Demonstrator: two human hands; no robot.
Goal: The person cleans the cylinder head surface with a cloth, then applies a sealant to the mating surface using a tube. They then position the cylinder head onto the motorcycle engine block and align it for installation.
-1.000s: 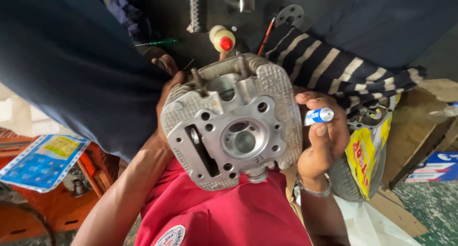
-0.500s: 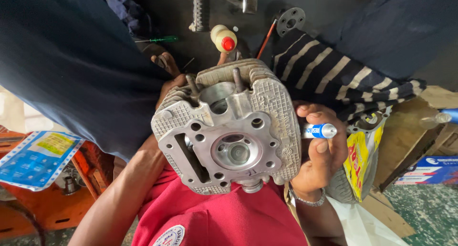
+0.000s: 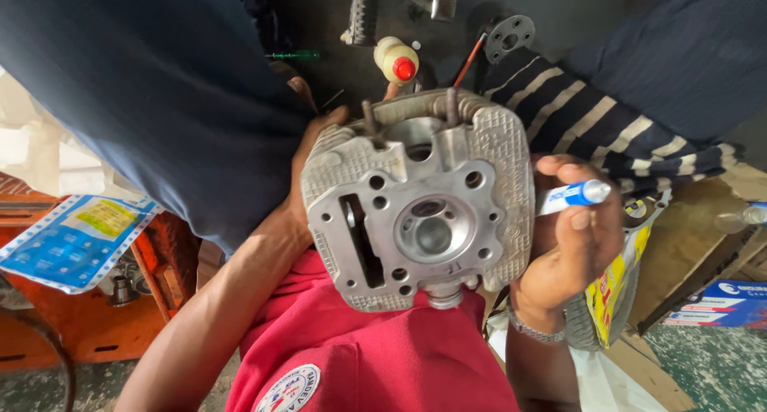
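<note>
Cylinder head point(image 3: 419, 212), a grey metal casting, is held up in front of the red shirt point(image 3: 367, 364), left hand point(image 3: 307, 168) gripping its far edge, right hand point(image 3: 571, 236) pinching a small blue-and-white tube point(image 3: 571, 196) against its side, apparently steadying it for inspection; next likely needs a firm grip.

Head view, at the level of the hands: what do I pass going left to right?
Blue printed packet → left hand behind the casting → grey finned metal cylinder head → small blue-and-white tube in the right hand → yellow plastic bag → blue cardboard box.
</note>
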